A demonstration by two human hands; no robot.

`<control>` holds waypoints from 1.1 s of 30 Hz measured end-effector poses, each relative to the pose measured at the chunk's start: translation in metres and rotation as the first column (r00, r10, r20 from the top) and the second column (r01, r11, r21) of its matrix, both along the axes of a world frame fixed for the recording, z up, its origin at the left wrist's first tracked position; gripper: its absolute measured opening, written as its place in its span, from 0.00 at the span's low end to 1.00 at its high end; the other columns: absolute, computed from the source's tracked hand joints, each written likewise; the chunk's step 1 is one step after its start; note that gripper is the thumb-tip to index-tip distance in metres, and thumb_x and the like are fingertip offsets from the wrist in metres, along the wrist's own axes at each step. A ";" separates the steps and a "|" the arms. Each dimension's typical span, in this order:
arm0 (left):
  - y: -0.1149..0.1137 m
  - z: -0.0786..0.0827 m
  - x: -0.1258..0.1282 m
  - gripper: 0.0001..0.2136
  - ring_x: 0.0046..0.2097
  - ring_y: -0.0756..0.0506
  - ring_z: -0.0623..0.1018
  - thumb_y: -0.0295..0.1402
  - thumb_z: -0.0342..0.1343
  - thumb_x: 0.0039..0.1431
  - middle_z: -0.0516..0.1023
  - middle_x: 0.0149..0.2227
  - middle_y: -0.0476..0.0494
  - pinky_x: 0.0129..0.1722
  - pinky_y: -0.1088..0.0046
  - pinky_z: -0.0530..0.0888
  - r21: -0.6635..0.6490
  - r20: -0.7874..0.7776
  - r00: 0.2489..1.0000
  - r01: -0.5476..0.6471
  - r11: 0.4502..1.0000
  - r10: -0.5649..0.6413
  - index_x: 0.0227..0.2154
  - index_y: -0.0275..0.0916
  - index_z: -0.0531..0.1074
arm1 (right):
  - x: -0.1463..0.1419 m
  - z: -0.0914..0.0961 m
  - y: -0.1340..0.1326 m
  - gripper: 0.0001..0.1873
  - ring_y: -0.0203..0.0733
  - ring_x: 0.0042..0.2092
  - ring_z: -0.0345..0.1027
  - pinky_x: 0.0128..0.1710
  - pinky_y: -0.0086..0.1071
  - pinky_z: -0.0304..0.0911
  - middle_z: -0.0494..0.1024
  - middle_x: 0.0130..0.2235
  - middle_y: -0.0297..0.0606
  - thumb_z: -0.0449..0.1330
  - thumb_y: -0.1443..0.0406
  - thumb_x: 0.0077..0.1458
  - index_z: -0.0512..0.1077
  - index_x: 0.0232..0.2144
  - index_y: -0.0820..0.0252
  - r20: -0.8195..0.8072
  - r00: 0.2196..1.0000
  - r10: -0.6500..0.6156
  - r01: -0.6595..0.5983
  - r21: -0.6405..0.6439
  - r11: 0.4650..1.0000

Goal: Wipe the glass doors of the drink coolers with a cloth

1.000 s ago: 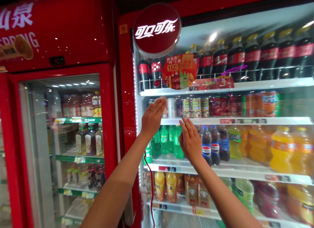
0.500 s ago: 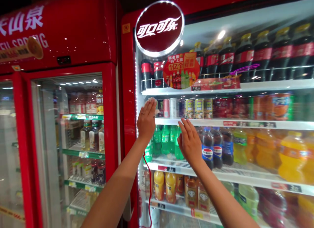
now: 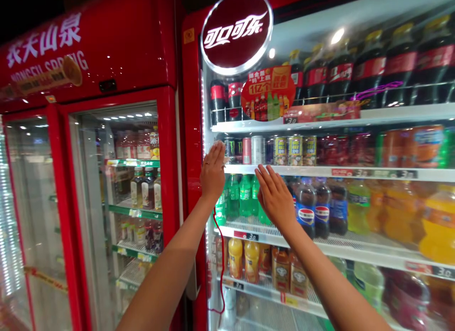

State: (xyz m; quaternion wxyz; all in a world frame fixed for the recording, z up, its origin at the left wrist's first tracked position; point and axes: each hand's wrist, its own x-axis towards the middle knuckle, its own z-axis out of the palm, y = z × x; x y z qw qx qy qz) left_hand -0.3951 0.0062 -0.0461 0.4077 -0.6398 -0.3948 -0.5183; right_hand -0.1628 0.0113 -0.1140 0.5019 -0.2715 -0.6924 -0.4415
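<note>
Both my hands are raised flat against the glass door (image 3: 355,151) of a red drinks cooler. My left hand (image 3: 212,171) is open, fingers together and pointing up, at the door's left edge in front of the shelf of cans (image 3: 280,151). My right hand (image 3: 275,197) is open too, fingers stretched, in front of the green bottles (image 3: 240,196) and beside the dark cola bottles with blue labels (image 3: 322,207). Neither hand holds anything.
A round lit red sign (image 3: 236,32) hangs at the cooler's top. Large dark bottles (image 3: 391,65) fill the top shelf, orange bottles (image 3: 419,212) the right. A second red cooler (image 3: 121,188) with tea bottles stands to the left. A thin red cord (image 3: 222,269) hangs by the door edge.
My left hand has slid left along the glass, from in front of the cans to the door's left edge. My right hand stays near the same spot. The view has shifted slightly.
</note>
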 end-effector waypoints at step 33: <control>0.007 0.015 -0.068 0.31 0.71 0.45 0.73 0.18 0.49 0.71 0.76 0.68 0.48 0.71 0.56 0.75 0.117 -0.121 0.963 0.253 0.960 -0.239 0.71 0.52 0.66 | -0.065 0.009 -0.022 0.45 0.49 0.77 0.56 0.72 0.51 0.67 0.70 0.72 0.42 0.54 0.75 0.68 0.42 0.80 0.52 0.048 0.998 0.039 -0.045 0.125 0.991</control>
